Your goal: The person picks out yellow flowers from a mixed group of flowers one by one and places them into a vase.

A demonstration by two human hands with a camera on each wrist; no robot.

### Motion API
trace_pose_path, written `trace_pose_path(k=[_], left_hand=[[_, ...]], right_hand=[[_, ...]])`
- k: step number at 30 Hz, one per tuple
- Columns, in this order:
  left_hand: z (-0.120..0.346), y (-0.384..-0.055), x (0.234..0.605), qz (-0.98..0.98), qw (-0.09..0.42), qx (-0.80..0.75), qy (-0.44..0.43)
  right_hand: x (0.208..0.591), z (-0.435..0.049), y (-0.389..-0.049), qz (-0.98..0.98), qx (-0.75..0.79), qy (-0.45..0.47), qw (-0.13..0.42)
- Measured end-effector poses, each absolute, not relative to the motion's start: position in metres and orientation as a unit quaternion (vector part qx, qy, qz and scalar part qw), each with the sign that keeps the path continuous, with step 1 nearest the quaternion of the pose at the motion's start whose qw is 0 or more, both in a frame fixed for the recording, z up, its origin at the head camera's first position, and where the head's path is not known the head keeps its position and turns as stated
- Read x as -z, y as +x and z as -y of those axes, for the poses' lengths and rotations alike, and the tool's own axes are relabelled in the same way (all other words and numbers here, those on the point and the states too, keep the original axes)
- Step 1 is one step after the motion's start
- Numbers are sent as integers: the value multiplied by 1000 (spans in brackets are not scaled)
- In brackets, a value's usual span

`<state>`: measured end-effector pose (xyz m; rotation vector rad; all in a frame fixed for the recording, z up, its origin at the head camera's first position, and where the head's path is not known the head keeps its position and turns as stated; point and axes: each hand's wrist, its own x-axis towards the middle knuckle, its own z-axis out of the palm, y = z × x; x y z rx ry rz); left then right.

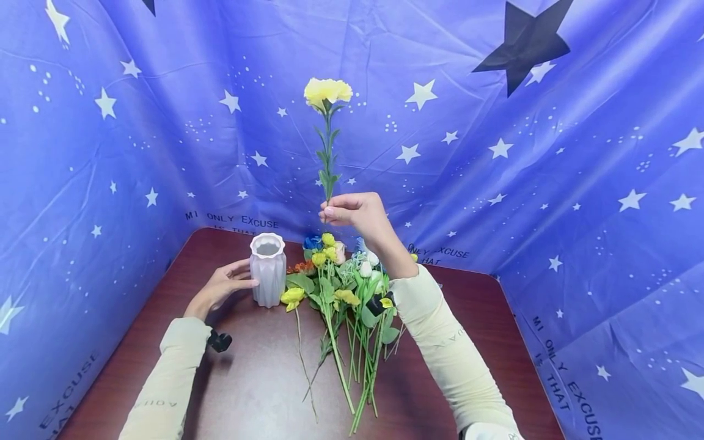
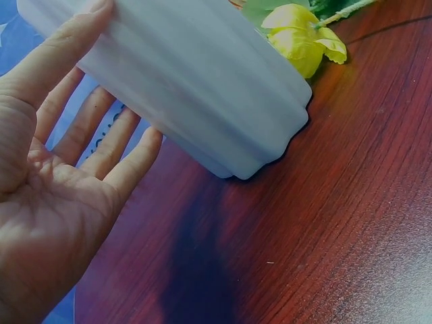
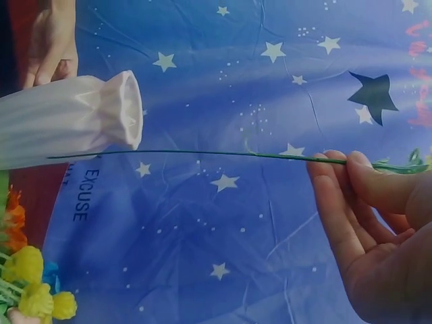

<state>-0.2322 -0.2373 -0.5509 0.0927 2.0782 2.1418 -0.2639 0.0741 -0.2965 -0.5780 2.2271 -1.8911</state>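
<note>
A pale vase (image 1: 268,275) with a scalloped rim stands upright on the table. My left hand (image 1: 222,286) holds its left side, thumb in front and fingers toward the back; in the left wrist view the thumb lies along the vase wall (image 2: 202,81). High above the table, my right hand (image 1: 357,211) pinches the stem of a yellow carnation (image 1: 328,93) between thumb and fingers, bloom up. In the right wrist view the thin green stem (image 3: 223,154) runs down from the fingers, its lower end overlapping the vase in that view.
Right of the vase lies a pile of flowers with yellow buds (image 1: 324,253), white tulips (image 1: 365,269) and green stems (image 1: 360,366). A single yellow flower (image 1: 293,297) lies nearest the vase. Blue starry cloth (image 1: 220,153) walls in the brown table (image 1: 247,379).
</note>
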Motion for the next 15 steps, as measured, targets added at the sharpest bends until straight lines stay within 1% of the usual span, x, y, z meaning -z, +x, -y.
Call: trace_pose_path(k=[10, 15], left_hand=[[237, -232, 550, -696, 77, -713, 31], [238, -233, 553, -700, 77, -709, 32]], right_hand=[[292, -55, -261, -705, 661, -257, 1], [293, -44, -261, -682, 680, -269, -13]])
